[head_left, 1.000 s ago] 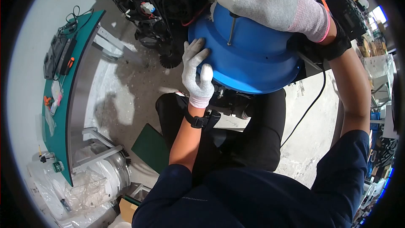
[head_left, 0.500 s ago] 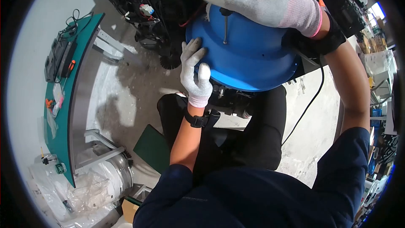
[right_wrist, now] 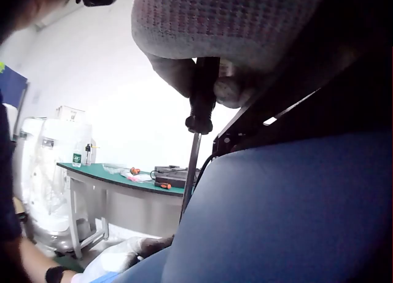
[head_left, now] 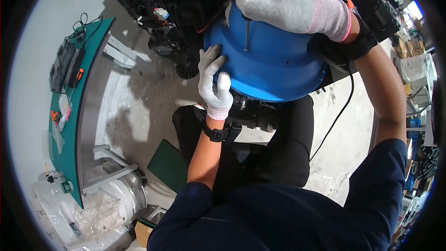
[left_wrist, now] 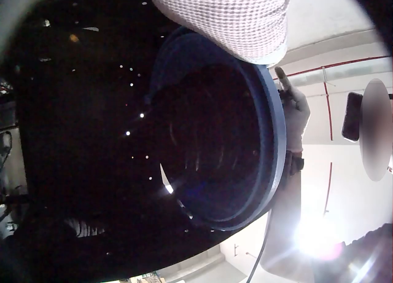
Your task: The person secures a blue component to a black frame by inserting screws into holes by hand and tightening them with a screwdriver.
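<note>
A blue round housing (head_left: 274,72) lies against a black machine (head_left: 186,0). The gloved right hand (head_left: 288,7) grips a screwdriver by its black handle (right_wrist: 202,95); the metal shaft (head_left: 247,37) points down to the blue surface, and its tip sits at a small spot there. The gloved left hand (head_left: 214,81) rests its fingertips on the housing's left edge, thumb apart from the fingers. In the left wrist view the glove (left_wrist: 233,19) is at the top, beside the blue rim (left_wrist: 276,141); its fingers are hidden there.
A green-topped table (head_left: 69,144) at the left holds a dark device, cables and an orange-handled tool (head_left: 80,73). Plastic-wrapped white items (head_left: 104,204) stand below it. A black cable (head_left: 335,117) hangs at the right. The person's legs are below the housing.
Compared with earlier, the right hand and screwdriver have shifted slightly left in the head view. The left hand keeps its place on the edge.
</note>
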Available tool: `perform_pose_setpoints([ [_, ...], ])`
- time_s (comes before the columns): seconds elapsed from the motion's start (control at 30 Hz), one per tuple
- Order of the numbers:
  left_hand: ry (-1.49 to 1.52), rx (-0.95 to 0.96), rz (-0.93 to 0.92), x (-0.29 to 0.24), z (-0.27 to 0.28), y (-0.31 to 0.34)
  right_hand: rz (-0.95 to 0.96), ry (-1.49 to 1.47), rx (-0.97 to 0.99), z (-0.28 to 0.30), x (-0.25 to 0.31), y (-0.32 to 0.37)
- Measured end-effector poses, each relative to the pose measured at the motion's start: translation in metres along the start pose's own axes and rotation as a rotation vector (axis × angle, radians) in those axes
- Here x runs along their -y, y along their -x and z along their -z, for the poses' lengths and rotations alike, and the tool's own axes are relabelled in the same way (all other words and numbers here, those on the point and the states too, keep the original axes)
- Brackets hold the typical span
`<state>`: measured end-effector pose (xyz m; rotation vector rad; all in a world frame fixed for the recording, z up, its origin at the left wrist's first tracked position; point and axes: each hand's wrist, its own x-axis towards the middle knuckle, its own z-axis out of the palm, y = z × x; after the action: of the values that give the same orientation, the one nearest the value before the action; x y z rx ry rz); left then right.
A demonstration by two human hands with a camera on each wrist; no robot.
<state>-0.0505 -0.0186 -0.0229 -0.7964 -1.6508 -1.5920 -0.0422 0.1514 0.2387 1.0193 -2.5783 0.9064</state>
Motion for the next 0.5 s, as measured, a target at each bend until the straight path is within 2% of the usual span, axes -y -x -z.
perform_pose_setpoints([
  [0.07, -0.005, 0.006, 0.016, -0.001, 0.001, 0.001, -0.119, -0.082, 0.121, 0.012, 0.011, -0.002],
  [0.1, -0.005, 0.006, 0.015, -0.001, 0.001, 0.001, -0.119, -0.081, 0.120, 0.006, 0.003, -0.002],
  [0.17, -0.029, 0.010, 0.009, -0.001, 0.001, 0.000, 0.080, -0.006, -0.070, -0.012, -0.018, -0.003],
  [0.4, -0.023, 0.006, 0.015, -0.002, 0.001, 0.001, 0.027, 0.143, -0.076, -0.008, -0.007, 0.002],
  [0.47, 0.014, 0.005, 0.034, -0.002, 0.001, 0.000, 0.210, 0.021, -0.125, -0.015, -0.025, -0.005],
  [0.5, 0.013, 0.003, 0.031, -0.001, 0.001, -0.001, 0.214, 0.023, -0.125, -0.013, -0.026, -0.006],
])
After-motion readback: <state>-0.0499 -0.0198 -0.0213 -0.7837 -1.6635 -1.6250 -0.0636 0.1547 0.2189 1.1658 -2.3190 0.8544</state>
